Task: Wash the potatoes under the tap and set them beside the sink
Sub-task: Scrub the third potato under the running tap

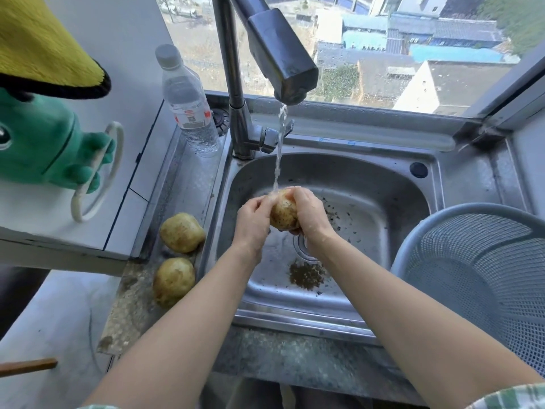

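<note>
A brown potato (282,213) is held over the steel sink (383,184), right under the water running from the tap (280,57). My left hand (253,222) grips its left side and my right hand (309,215) wraps its right side. Two more potatoes lie on the ledge left of the sink, one farther back (182,232) and one nearer (174,281). Specks of dirt lie on the sink floor around the drain (301,246).
A clear water bottle (188,104) stands at the back left by the tap's base. A grey mesh colander (483,270) sits at the sink's right edge. A green and yellow plush toy (44,137) hangs at left. A window lies behind the sink.
</note>
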The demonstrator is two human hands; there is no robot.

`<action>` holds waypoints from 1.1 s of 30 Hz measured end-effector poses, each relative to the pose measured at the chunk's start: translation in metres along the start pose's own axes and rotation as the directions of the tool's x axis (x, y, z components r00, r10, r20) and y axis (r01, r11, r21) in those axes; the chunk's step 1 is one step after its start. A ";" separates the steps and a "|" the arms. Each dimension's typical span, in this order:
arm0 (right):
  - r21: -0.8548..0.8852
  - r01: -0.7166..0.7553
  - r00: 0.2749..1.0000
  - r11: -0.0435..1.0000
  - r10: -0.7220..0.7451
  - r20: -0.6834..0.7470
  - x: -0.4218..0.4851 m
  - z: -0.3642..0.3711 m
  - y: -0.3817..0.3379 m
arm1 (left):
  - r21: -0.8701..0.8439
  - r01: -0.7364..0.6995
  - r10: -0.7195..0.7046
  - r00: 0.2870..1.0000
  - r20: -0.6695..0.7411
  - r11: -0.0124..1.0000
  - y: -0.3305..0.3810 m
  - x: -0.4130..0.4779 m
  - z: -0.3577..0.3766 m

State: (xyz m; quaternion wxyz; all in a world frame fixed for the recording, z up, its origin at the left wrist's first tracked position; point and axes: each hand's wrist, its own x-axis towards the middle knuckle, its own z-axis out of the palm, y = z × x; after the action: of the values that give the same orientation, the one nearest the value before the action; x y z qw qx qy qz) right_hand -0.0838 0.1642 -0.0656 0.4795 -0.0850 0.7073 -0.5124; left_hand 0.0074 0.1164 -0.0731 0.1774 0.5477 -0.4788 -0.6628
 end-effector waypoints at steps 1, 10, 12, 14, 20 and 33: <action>-0.005 0.000 1.000 1.000 0.000 0.008 -0.001 0.000 0.000 | -0.021 0.011 -0.012 0.999 -0.045 1.000 0.001 0.003 -0.001; -0.002 0.000 1.000 1.000 0.000 0.015 0.000 0.000 -0.003 | -0.002 -0.041 0.041 0.999 -0.003 0.999 -0.001 0.001 -0.001; -0.013 -0.011 1.000 1.000 0.011 0.028 0.000 0.000 -0.002 | -0.054 -0.018 0.014 0.997 -0.080 0.998 0.001 0.009 -0.004; -0.001 -0.044 0.998 0.999 0.044 0.049 -0.001 0.000 0.000 | -0.051 -0.008 0.001 0.991 -0.137 0.999 0.001 0.014 -0.007; 0.327 -0.318 0.944 0.890 0.267 0.192 -0.002 -0.005 -0.007 | -0.121 0.059 -0.070 0.994 -0.090 0.991 -0.008 0.010 -0.013; 0.054 -0.166 0.959 0.985 0.149 0.239 -0.005 -0.001 0.002 | 0.008 -0.012 0.013 0.980 -0.198 1.000 0.004 0.009 0.004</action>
State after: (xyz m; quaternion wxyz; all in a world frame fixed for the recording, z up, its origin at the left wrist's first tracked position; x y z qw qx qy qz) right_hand -0.0813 0.1682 -0.0643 0.6018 -0.0704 0.6308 -0.4848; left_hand -0.0009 0.1093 -0.0755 0.2266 0.6084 -0.4644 -0.6024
